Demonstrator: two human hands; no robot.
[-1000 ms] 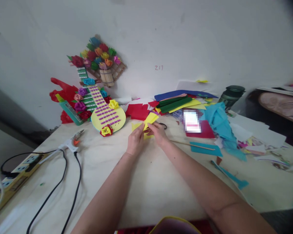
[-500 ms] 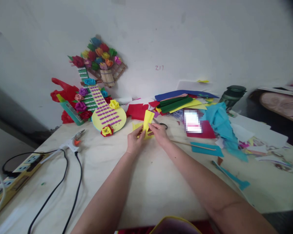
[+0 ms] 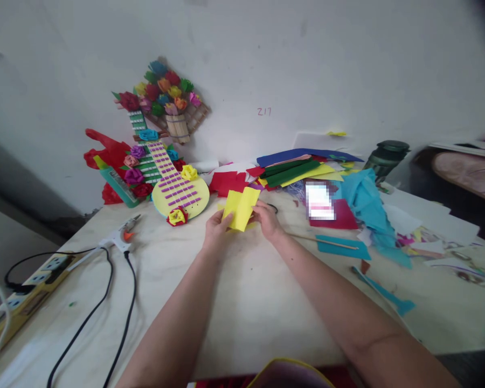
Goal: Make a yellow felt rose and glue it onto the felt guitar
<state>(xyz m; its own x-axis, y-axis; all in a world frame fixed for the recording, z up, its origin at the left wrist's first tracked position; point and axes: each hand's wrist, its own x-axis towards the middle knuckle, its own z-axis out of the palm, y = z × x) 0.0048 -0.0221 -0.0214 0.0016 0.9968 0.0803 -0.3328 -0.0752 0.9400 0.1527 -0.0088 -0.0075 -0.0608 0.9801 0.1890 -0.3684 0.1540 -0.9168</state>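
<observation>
Both of my hands hold a folded yellow paper sheet just above the middle of the light wooden table. My left hand pinches its left lower edge. My right hand grips its right side with the fingers closed. A black scissors handle peeks out behind my right hand.
A yellow paper guitar with paper roses lies at the back left, a flower craft leans on the wall. A glue gun, black cables and a power strip sit left. Coloured paper sheets, teal scraps, a wooden stick and a dark jar fill the right.
The yellow paper has been lifted and opened from a narrow upright strip into a wider folded sheet facing me. My left hand moved slightly left; my right hand stayed near it.
</observation>
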